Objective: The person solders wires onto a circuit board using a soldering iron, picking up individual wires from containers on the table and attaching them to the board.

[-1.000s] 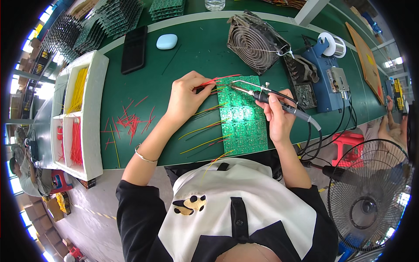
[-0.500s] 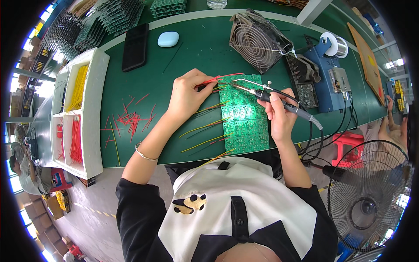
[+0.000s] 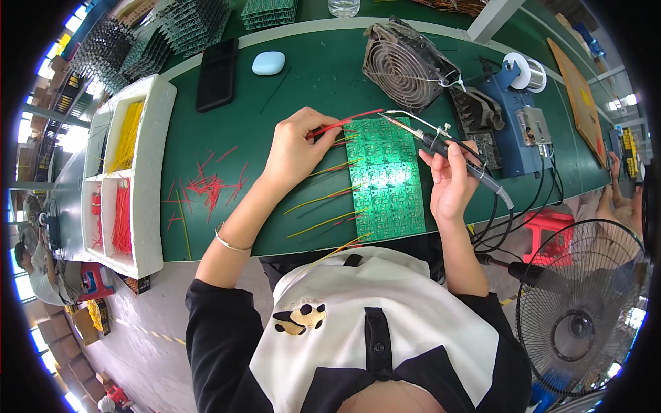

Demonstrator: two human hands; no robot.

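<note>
My left hand (image 3: 295, 146) pinches red wires (image 3: 342, 124) at the far left corner of a green circuit board panel (image 3: 387, 180). One red wire reaches right across the panel's far edge. My right hand (image 3: 451, 182) grips a soldering iron (image 3: 435, 144) with a thin metal solder-feed tube (image 3: 421, 120) fixed along it. The iron's tip is close to the free end of that wire; whether they touch I cannot tell. Yellow and red wires (image 3: 318, 199) stick out from the panel's left side. My left fingertips hide the held wire ends.
A white foam box (image 3: 153, 179) holds yellow and red wires at left, beside loose red wires (image 3: 206, 184). Farther back lie a black phone (image 3: 216, 74) and a pale blue case (image 3: 268, 63). A square fan (image 3: 406, 65) and blue soldering station (image 3: 513, 124) with a solder spool (image 3: 531, 73) stand right.
The soldering iron has moved from over the panel up to the end of the red wire, and my right hand has shifted slightly right. My left hand has barely moved.
</note>
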